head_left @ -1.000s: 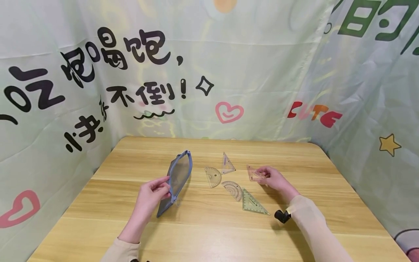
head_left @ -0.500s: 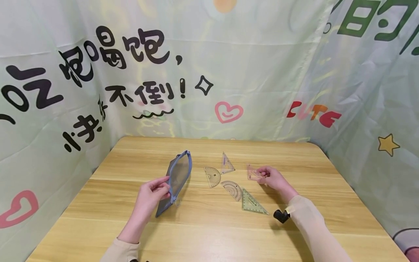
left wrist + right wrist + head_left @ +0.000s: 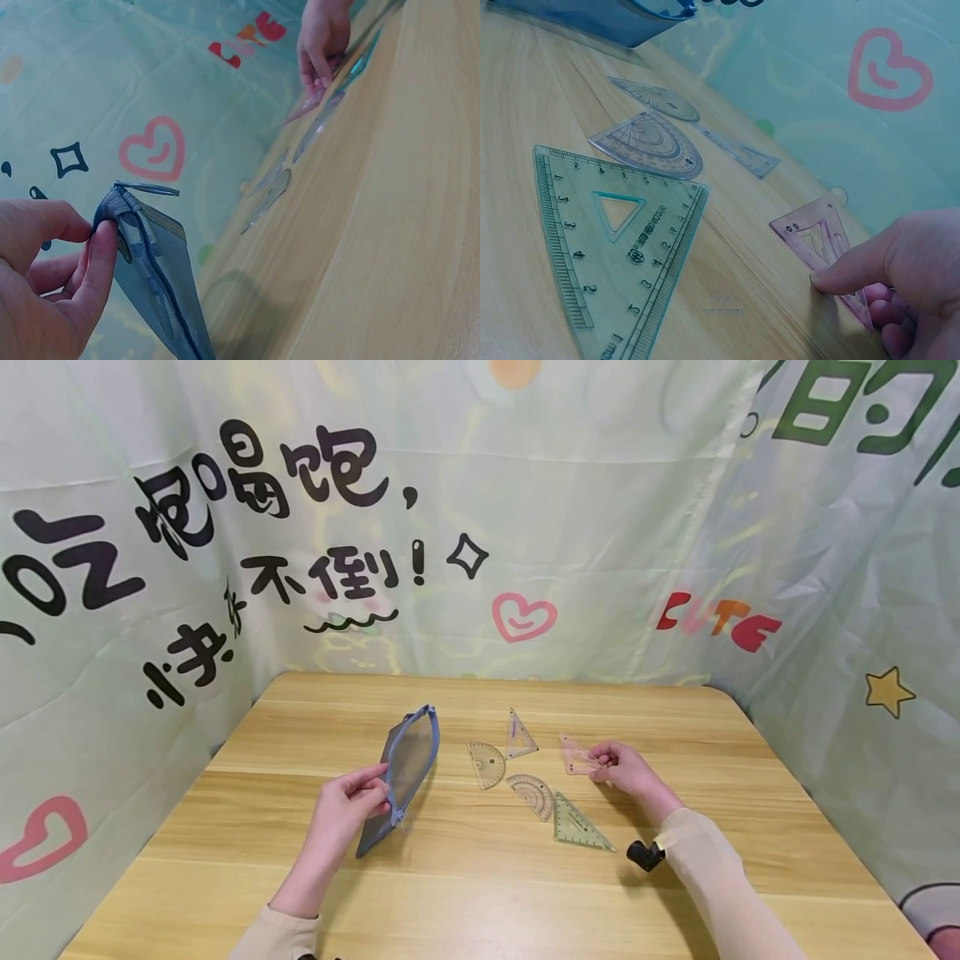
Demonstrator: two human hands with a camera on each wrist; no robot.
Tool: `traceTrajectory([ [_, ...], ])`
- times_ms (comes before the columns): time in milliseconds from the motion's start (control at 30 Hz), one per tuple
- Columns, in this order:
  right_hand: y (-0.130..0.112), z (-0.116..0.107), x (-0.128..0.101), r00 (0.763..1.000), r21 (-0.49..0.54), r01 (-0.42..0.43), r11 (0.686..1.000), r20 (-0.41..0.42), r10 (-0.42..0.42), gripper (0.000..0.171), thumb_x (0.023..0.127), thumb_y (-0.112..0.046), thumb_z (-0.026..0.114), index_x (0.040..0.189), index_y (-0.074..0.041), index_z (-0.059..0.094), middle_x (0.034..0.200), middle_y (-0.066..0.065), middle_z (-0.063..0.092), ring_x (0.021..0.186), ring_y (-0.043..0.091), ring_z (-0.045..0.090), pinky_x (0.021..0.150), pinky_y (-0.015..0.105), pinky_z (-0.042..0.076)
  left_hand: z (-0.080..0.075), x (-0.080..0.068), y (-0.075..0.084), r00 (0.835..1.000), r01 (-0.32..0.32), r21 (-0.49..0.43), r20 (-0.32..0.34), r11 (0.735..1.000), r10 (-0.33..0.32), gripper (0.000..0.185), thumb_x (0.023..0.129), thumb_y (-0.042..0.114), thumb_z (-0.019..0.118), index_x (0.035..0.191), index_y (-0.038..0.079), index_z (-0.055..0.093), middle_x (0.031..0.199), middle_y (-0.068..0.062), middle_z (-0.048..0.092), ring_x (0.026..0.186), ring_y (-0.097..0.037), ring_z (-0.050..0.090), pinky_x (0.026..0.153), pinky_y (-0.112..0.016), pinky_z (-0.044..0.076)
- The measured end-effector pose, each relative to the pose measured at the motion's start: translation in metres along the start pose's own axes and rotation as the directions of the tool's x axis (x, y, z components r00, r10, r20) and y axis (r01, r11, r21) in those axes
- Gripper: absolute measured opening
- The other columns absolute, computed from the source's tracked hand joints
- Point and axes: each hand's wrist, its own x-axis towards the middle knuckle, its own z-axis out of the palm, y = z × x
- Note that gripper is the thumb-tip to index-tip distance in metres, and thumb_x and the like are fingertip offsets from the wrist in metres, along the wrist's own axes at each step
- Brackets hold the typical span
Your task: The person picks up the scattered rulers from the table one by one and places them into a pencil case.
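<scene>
The left hand [image 3: 347,814] pinches the top edge of a blue mesh zipper pouch [image 3: 405,774] and holds it up on its side on the wooden worktop [image 3: 480,893]. In the left wrist view, the thumb and fingers [image 3: 97,255] curl tightly on the pouch rim by the zipper.

The right hand [image 3: 626,768] pinches a small pink triangle ruler [image 3: 576,755] at its near corner. The ruler's far end looks tipped up a little off the worktop.

Between the two hands lie four more clear rulers: a small triangle ruler [image 3: 519,737], a protractor [image 3: 487,763], a second protractor [image 3: 534,793] and a big green triangle ruler [image 3: 577,827]. They lie close together, and some may touch.

The pink ruler is thin and smooth, so it could slip out of the fingers. It could also bump the other rulers and push them around. The pouch is soft, so its mouth might flop shut if the pinch gets loose.
</scene>
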Motion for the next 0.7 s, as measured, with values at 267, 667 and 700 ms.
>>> traceTrajectory([
  [267, -0.0013, 0.0010, -0.0004, 1.000, 0.012, -0.008, 1.000, 0.007, 0.008, 0.035, 0.079, 0.004, 0.070, 0.112, 0.011, 0.058, 0.092, 0.007, 0.053, 0.082, 0.015, 0.046, 0.061, 0.017, 0.043, 0.0002, 0.0007, 0.0002, 1.000, 0.004, 0.000, -0.003, 1.000, -0.004, 0.039, 0.092, 0.001, 0.062, 0.131, -0.005, 0.060, 0.091, -0.002, 0.062, 0.074, -0.003, 0.064, 0.072, -0.017, 0.060],
  [667, -0.0020, 0.0022, -0.0011, 1.000, -0.009, -0.016, 1.000, 0.004, 0.016, 0.022, 0.086, -0.005, 0.070, 0.103, 0.007, 0.062, 0.088, 0.005, 0.057, 0.080, 0.014, 0.049, 0.062, 0.019, 0.045, 0.0007, 0.0009, 0.0003, 1.000, 0.006, 0.002, -0.006, 1.000, -0.006, 0.039, 0.092, 0.000, 0.061, 0.130, -0.005, 0.060, 0.091, -0.002, 0.062, 0.075, -0.002, 0.064, 0.072, -0.017, 0.060],
  [700, -0.0019, 0.0023, -0.0010, 1.000, -0.012, -0.012, 1.000, 0.005, 0.012, 0.022, 0.087, -0.005, 0.070, 0.103, 0.006, 0.062, 0.088, 0.005, 0.058, 0.080, 0.014, 0.050, 0.063, 0.019, 0.045, 0.0008, 0.0009, 0.0002, 1.000, 0.006, 0.001, -0.006, 1.000, -0.006, 0.039, 0.092, 0.000, 0.061, 0.130, -0.005, 0.060, 0.091, -0.002, 0.062, 0.075, -0.002, 0.064, 0.072, -0.017, 0.060],
])
